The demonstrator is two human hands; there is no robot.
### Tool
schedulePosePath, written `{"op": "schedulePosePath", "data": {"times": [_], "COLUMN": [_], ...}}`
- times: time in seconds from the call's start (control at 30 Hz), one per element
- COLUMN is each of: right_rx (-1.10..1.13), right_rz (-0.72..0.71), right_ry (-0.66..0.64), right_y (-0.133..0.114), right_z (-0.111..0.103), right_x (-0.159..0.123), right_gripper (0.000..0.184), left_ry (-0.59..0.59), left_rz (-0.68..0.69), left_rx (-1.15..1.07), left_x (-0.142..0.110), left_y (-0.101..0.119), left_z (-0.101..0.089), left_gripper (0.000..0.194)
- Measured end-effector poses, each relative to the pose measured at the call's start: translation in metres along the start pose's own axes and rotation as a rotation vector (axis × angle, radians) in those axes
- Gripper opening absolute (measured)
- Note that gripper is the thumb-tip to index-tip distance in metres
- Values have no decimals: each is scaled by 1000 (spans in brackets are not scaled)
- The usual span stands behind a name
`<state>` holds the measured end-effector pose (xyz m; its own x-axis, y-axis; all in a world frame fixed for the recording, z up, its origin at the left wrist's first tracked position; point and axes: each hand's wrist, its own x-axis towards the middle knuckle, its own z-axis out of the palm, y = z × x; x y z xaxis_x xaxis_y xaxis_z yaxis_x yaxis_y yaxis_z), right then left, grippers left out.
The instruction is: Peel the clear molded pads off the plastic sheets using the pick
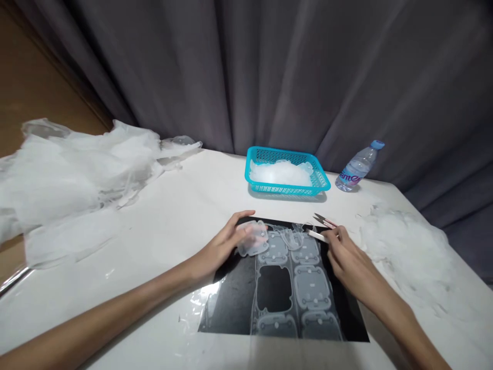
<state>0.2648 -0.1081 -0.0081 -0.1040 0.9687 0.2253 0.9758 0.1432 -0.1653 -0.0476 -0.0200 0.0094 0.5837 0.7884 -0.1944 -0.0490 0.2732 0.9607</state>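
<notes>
On a black mat point(231, 303) lies a clear plastic sheet point(311, 285) with rounded translucent panels moulded in it; one panel opening shows bare black. My left hand point(227, 239) is closed on a loose translucent panel point(254, 245) over the mat's far left part. Curled clear scrap point(293, 237) rises from the sheet between my hands. My right hand point(342, 252) grips a small pair of snips point(325, 221) with dark pointed blades, at the mat's far right. A white stick-like part point(318, 236) also sticks out of its fingers; whether it belongs to the snips I cannot tell.
A blue basket point(287, 189) holding translucent pieces stands at the back. Right of it is a water bottle point(356, 167). A large heap of translucent sheets point(65, 174) covers the left side of the table, and a pile of clear scrap point(408, 246) the right. A grey curtain point(262, 72) hangs behind.
</notes>
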Motion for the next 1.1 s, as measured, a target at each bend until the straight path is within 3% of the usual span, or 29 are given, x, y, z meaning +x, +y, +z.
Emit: {"op": "schedulePosePath", "data": {"times": [0.13,0.27,0.4,0.53,0.67,0.77,0.9,1.0,1.1], "right_rx": [79,78,23,0,-60,-91,-71,-34,27], "right_rz": [65,168,149,128,126,129,126,115,107], "right_ry": [-43,-102,-134,-137,-136,-108,-75,-50,2], "right_y": [-18,-34,-43,-45,-47,-49,-48,-43,-33], "right_z": [11,21,23,20,19,20,21,19,16], "right_x": [6,11,18,23,24,23,23,22,21], "right_gripper": [23,31,36,27,25,22,17,18,20], "left_ry": [-18,73,218,280,434,418,233,72,29], "left_rz": [135,252,398,504,598,632,599,497,464], "left_rx": [380,515,576,727,872,977,1080,1239,1330], "left_x": [10,26,56,108,133,108,47,16,6], "left_y": [-4,3,33,74,82,60,17,-9,-27], "left_z": [-7,-19,-20,-12,-7,3,27,41,41], "left_gripper": [51,42,42,43,40,32,24,48,79]}}
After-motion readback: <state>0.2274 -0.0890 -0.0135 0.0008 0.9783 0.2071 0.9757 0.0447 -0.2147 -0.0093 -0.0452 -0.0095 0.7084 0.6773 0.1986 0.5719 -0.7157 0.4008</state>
